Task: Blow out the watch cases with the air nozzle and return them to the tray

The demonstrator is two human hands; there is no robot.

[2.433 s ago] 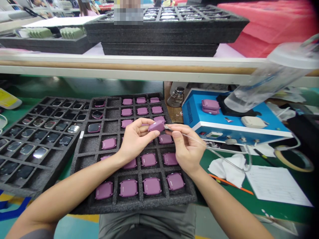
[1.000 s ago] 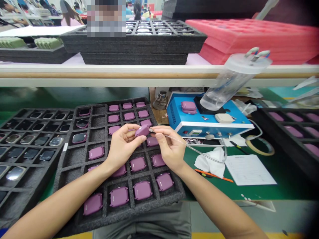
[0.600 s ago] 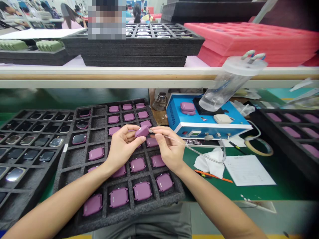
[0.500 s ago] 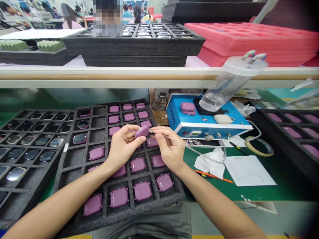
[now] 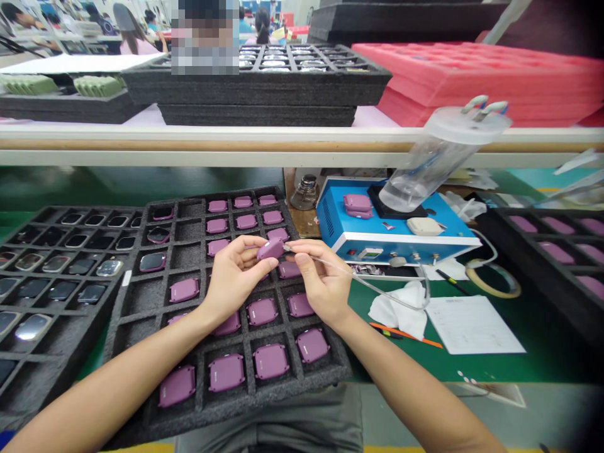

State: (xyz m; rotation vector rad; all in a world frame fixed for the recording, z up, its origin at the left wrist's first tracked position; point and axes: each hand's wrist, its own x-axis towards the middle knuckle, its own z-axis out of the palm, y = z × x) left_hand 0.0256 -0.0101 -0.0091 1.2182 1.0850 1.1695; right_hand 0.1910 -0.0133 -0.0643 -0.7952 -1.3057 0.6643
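My left hand (image 5: 236, 272) pinches a purple watch case (image 5: 270, 249) by its edges, raised above the black foam tray (image 5: 204, 399). In my right hand (image 5: 326, 282) is the thin end of a clear tube (image 5: 377, 290), closed between thumb and fingers. Its tip meets the right edge of the watch case, or lies very close to it; I cannot tell which. Several more purple watch cases (image 5: 270, 361) sit in the tray's compartments below. A few compartments on the left hold watch cases with dark screens (image 5: 153, 262).
Behind on the right stands a blue control box (image 5: 340, 229) bearing a clear cylinder (image 5: 422, 167) and purple cases (image 5: 357, 204). White tissue (image 5: 401, 309), an orange stick (image 5: 425, 340), paper (image 5: 474, 324) and tape (image 5: 493, 280) lie nearby. Foam trays flank both sides; a shelf (image 5: 264, 138) crosses above.
The view has shifted very slightly. Both hands keep the same pose, with the watch case and tube held as before.
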